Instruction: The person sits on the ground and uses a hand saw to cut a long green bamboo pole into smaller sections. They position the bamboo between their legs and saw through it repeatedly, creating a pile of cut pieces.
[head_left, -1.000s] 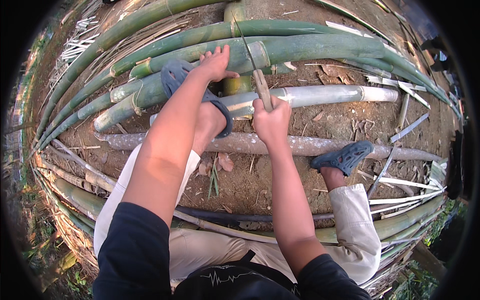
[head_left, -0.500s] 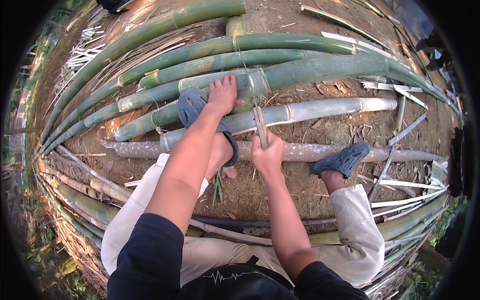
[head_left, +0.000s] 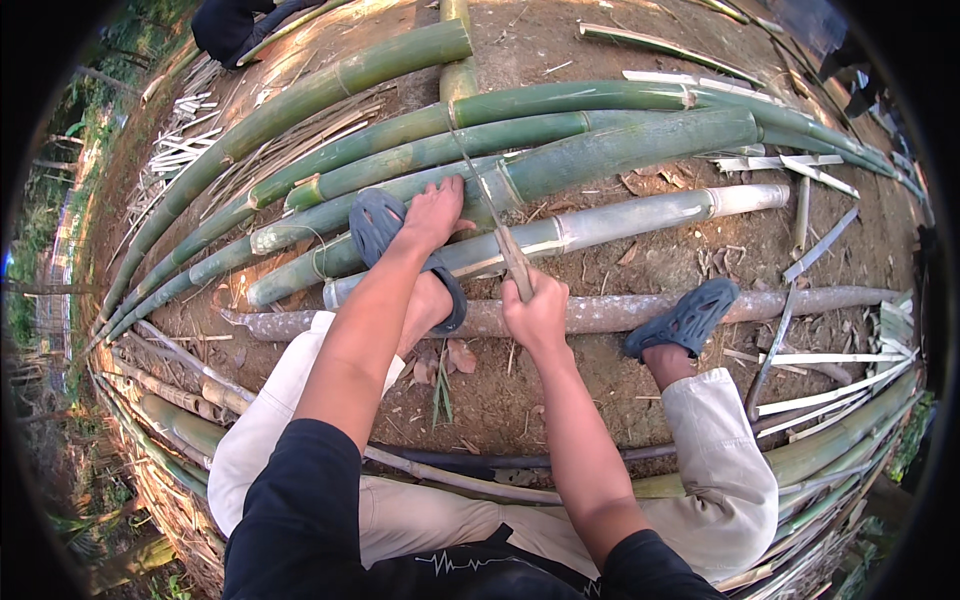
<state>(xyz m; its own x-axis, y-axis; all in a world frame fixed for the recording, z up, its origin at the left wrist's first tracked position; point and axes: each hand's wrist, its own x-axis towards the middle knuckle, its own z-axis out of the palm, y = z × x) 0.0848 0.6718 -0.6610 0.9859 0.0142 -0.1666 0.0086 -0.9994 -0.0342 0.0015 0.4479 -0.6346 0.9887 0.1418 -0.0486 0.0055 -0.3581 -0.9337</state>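
Edged slightly forward since the earlier frame, the saw (head_left: 509,250) sits clenched in the right hand (head_left: 536,308), blade across the thick green bamboo (head_left: 630,152); the left hand (head_left: 434,214), unclenched, presses beside it, likely for steadiness.

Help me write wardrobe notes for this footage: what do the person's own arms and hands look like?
The left sleeve and right sleeve are short and nearly black, with no print visible. Below them the left forearm and right forearm are bare. The left hand and right hand wear no gloves, and no watch or bracelet shows at either wrist.
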